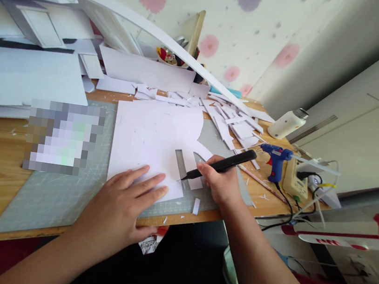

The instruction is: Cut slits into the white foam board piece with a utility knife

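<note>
A white foam board sheet (150,141) with a curved right edge and a narrow slot cut out lies on the grey cutting mat (57,203). Fingers spread, my left hand (132,200) presses flat on its lower part, thumb at the table's front edge. My right hand (222,179) grips a black craft knife (223,165) like a pen. The knife's tip touches the sheet beside the slot's lower end. Just below, a small white offcut (196,206) rests on the mat.
Many white scraps (234,125) are heaped along the back. On the right are a blue glue gun (276,163), a power strip (295,180) with cables, and a white bottle (289,123). White model parts (37,73) stack at the left, above a blurred-out object (65,138).
</note>
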The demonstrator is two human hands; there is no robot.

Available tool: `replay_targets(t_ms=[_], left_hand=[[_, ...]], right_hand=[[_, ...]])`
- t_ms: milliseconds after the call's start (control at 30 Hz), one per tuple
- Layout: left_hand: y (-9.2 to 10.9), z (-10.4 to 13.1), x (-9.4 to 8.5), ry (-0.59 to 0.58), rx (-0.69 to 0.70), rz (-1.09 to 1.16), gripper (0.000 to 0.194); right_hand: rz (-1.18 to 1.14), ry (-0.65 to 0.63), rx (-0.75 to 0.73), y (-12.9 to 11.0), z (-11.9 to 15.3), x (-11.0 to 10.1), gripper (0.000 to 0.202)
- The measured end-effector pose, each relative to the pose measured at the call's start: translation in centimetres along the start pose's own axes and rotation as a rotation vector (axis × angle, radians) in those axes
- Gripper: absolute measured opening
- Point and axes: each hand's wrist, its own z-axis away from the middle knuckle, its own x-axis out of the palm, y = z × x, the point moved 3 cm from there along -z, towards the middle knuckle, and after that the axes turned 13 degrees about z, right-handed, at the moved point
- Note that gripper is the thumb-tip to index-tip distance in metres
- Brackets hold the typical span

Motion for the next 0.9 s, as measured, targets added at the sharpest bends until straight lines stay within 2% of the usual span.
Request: replay_targets(t_ms=[500,700,900], left_hand=[[0.2,-0.1,-0.3,-0.005,0.002,0.004,0.065],[0.3,-0.1,-0.2,-0.023,-0.047,0.033,0.066],[0.1,0.1,0.1,0.011,-0.086,0.047,0.067]], right_hand=[[-0.109,0.019,-0.003,1.8,-0.5,-0.1,0.03],[-0.16,0.025,0.048,2.0,-0.5,0.1,0.028],[-0.28,0.006,0.054,2.0,-0.6,0.2,0.029]])
